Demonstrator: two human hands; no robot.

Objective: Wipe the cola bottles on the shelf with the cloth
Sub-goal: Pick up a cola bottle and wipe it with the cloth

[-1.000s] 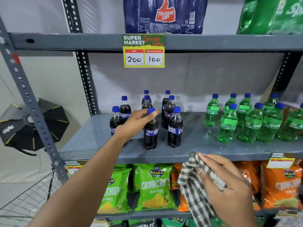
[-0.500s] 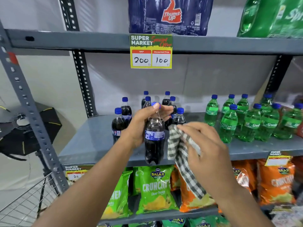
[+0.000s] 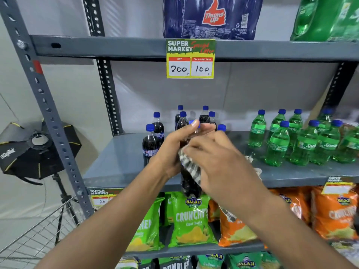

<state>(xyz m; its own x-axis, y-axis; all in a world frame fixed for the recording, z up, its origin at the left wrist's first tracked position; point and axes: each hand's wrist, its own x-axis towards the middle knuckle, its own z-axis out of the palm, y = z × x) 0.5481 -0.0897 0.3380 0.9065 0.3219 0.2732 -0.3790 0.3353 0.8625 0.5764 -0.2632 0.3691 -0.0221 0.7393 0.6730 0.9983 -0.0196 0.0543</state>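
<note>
Though cloth (image 3: 189, 167) hides label | left hand (image 3: 172, 150) grips cola bottle (image 3: 190, 186)

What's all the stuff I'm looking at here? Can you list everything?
cola bottle in hand: 1, dark, blue cap, lifted off shelf
cola bottles on shelf: about 7, middle shelf left
Sprite bottles: roughly 10, green, middle shelf right
cloth: 1, checked, against held bottle
price tag: yellow, upper shelf edge
Thums Up pack: blue, top
chip bags: green, orange, below
softbox light: black, left
left hand: holds bottle
right hand: presses cloth
</note>
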